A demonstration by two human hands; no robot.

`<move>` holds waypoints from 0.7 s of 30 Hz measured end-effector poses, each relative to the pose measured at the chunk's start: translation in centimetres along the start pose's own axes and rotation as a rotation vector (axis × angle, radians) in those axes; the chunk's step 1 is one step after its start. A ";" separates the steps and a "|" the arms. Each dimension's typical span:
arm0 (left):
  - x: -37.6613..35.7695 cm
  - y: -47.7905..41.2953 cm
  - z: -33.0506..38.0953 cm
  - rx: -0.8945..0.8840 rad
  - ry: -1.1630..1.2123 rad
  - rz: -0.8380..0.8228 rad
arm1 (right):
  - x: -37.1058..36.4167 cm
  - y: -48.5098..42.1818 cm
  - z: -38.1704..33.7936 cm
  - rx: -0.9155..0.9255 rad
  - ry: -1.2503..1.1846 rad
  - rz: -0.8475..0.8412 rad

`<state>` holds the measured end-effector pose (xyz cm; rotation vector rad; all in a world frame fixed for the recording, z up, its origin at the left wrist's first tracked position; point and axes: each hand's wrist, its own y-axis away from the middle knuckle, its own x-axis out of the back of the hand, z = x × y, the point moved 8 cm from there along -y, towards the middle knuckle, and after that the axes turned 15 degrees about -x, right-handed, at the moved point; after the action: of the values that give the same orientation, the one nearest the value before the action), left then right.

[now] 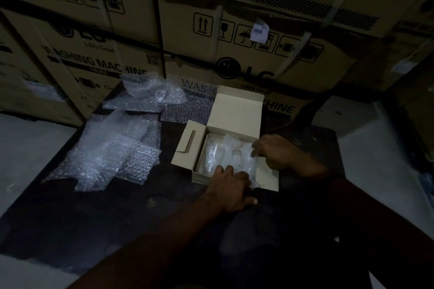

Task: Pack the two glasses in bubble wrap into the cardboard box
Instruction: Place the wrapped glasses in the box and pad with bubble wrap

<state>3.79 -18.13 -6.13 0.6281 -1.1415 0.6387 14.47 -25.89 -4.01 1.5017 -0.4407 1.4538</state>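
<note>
On the dark table (98, 213) the small cardboard box (185, 155) stands open, its lid raised. Inside, one glass (211, 155) lies along the left wall, and a bundle of bubble wrap (237, 158) fills the rest. The left hand (231, 185) reaches over the near wall, fingers laid flat on the wrap and thumb spread outside. The right hand (274, 152) pinches the bundle's right edge with curled fingers. Loose bubble wrap sheets (110, 155) lie to the left, and washing machine cartons (246, 54) are stacked behind.

Single head-worn wide-angle view, facing forward and down, near table (117, 206)
</note>
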 end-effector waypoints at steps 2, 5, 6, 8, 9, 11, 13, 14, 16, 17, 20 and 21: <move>0.2 -0.1 0.2 0.000 -0.058 0.014 | -0.5 -0.1 -0.3 -0.019 0.063 -0.052; 1.1 -0.4 0.8 -0.039 -0.078 0.133 | -0.1 -0.1 -0.7 -0.036 0.103 -0.039; 1.2 -0.5 1.0 -0.066 -0.070 0.137 | 0.0 -0.2 -0.8 -0.034 0.123 -0.040; 0.8 -0.7 1.0 -0.086 -0.077 0.072 | -0.4 -0.2 -1.0 -0.044 0.156 -0.081; 0.6 -0.6 0.8 -0.071 -0.090 0.030 | -0.6 -0.2 -1.1 -0.052 0.164 -0.095; 0.6 -0.3 0.2 -0.030 -0.116 -0.010 | -0.8 -0.4 -1.4 -0.060 0.177 -0.097; 0.7 -0.1 -0.1 -0.011 -0.137 -0.032 | -0.8 -0.5 -1.5 -0.056 0.161 -0.097; 0.6 0.0 -0.1 -0.008 -0.143 -0.042 | -0.7 -0.5 -1.4 -0.057 0.114 -0.088; 0.5 0.0 -0.1 0.003 -0.144 -0.063 | 0.0 -0.5 -0.9 -0.065 -0.074 -0.020; 0.5 0.0 -0.1 0.012 -0.141 -0.072 | 0.5 -0.5 -0.4 -0.068 -0.168 0.029; 0.2 -0.4 0.0 0.031 -0.122 -0.095 | 0.8 0.0 0.1 -0.024 -0.231 0.081; 0.1 -0.5 0.0 0.031 -0.118 -0.106 | 0.7 0.3 0.0 -0.009 -0.205 0.066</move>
<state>4.15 -18.44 -6.09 0.7562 -1.2007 0.5353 14.37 -25.74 -3.26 1.6499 -0.6251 1.3518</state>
